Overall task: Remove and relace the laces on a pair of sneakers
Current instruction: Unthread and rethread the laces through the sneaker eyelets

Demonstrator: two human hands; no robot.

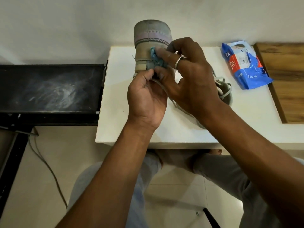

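Sneaker (151, 38), first of pair: grey-beige with a purple stitched band, held upright over the far edge of the white table (125, 112), in front of the wall. We cannot tell whether it touches the table.

Left hand (146, 97): fingers curled, thumb and fingertips pinching the sneaker at its lower edge.

Right hand (189, 71): a ring (178, 61) on one finger; thumb and forefinger narrowed on a bunch of blue fabric (155, 59) against the sneaker's side, the other fingers loosely spread.

Lace (176, 105): a pale strand runs from between the two hands down onto the table.

Second sneaker (225, 94): lies on the table under the right forearm, mostly hidden; we see loose pale loops at its right side.

Packet (243, 65): blue plastic, printed label, crumpled, lying on the table just right of the second sneaker. We cannot tell what it holds.

Board (286, 79): wood-grain, at the table's right end, beside the packet.

Tray (49, 88): black, shallow, left of the table; we note pale dusty smears on its bottom.

Cable (47, 167): grey, trailing over the tiled floor below the tray.
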